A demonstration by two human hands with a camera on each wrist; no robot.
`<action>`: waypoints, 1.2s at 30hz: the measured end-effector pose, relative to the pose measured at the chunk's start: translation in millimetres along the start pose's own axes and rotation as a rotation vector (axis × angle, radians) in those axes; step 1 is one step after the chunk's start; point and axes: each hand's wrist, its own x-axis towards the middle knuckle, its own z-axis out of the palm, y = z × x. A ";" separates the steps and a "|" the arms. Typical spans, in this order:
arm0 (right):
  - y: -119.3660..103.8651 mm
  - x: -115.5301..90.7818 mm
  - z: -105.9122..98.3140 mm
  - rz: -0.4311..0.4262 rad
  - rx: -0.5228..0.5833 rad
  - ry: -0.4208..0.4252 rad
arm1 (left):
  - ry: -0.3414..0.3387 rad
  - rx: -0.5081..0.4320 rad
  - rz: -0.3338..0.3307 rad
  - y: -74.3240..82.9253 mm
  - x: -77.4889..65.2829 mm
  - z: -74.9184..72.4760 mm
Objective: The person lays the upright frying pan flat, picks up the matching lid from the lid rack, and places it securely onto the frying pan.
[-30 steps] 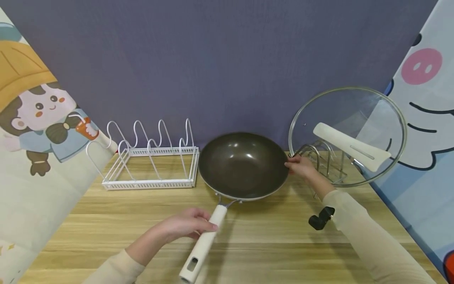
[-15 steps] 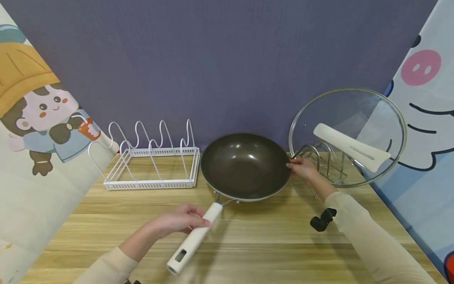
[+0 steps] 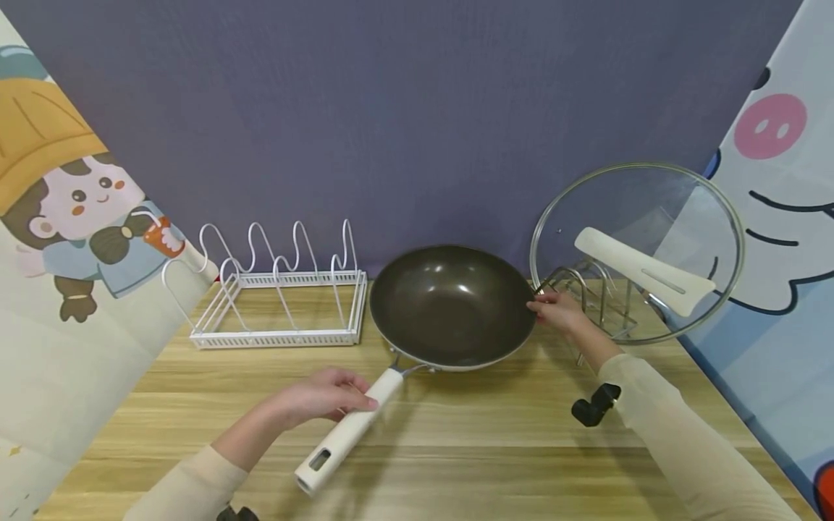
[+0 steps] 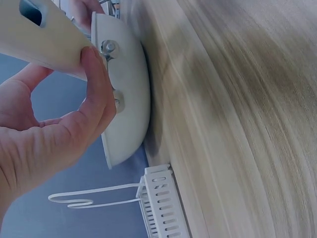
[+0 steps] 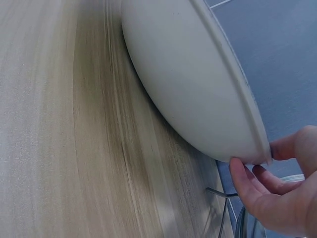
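A wok (image 3: pixel 449 307) with a dark inside and a cream outside sits on the wooden table in the middle of the head view. Its long white handle (image 3: pixel 348 433) points toward the front left. My left hand (image 3: pixel 319 396) pinches that handle between thumb and fingers, as the left wrist view also shows. At the wok's right side, my right hand (image 3: pixel 562 314) grips the rim. In the right wrist view the thumb and fingers (image 5: pixel 243 186) lie on opposite faces of the rim, with the pale outer wall (image 5: pixel 188 79) beside them.
Left of the wok stands a white wire rack (image 3: pixel 276 336) with several upright loops. At the right, a large glass lid (image 3: pixel 641 195) with a white handle (image 3: pixel 645 270) leans in a metal wire stand (image 3: pixel 602 300). Behind everything rises a purple-grey wall (image 3: pixel 417 116).
The wok has turned, its handle swinging left and toward the front left, with my left hand following. My right hand has shifted slightly right with the rim. Racks and lid have not moved.
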 end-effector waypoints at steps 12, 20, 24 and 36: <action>2.4 -9.5 -2.2 0.020 -0.026 -0.027 | 0.037 0.075 -0.007 3.7 -3.7 -7.0; 4.7 -11.6 -2.5 0.018 0.010 -0.021 | 0.085 0.137 -0.024 7.6 -3.3 -9.2; 5.4 -12.9 -2.5 0.020 0.024 -0.026 | 0.123 0.185 -0.019 10.2 -5.3 -9.2; 2.4 -13.4 -5.0 0.051 0.040 -0.048 | 0.370 0.529 0.016 30.6 -10.9 12.7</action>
